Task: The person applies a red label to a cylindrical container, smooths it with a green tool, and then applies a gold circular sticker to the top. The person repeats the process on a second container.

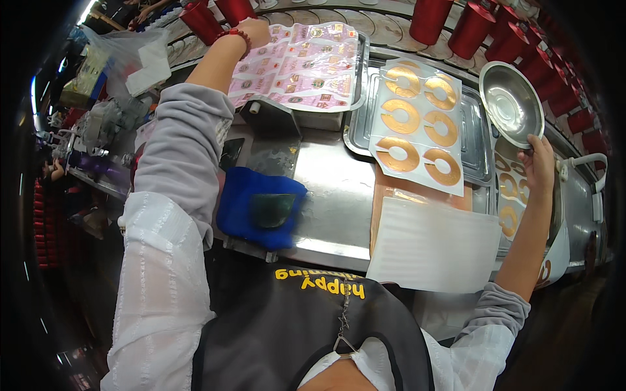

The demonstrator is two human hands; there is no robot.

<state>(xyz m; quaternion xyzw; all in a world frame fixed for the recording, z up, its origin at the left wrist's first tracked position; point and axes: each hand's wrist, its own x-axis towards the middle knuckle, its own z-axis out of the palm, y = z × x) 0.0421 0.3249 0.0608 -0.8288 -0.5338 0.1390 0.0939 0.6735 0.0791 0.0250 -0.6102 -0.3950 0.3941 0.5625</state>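
My left hand (256, 34), with a red bead bracelet at the wrist, reaches far forward to the back left corner of a pink printed sheet (306, 65). Its fingers look closed on that edge, though they are partly hidden. The wavy sheet, patterned with gold and red, lies over a metal tray (360, 72). On the right, my right hand (538, 163) grips the near rim of a shallow metal bowl (512, 104), which is tilted so its inside shows. Between the hands, a white sheet with gold open-ring stickers (400, 116) rests across another metal tray (481, 124).
A blue cloth (242, 207) with a dark green scraper-like piece (272, 210) lies at the near left of the steel table (329, 189). Translucent white sheets (433, 244) overhang the front edge. Red canisters (471, 29) line the back. A plastic bag (124, 49) is far left.
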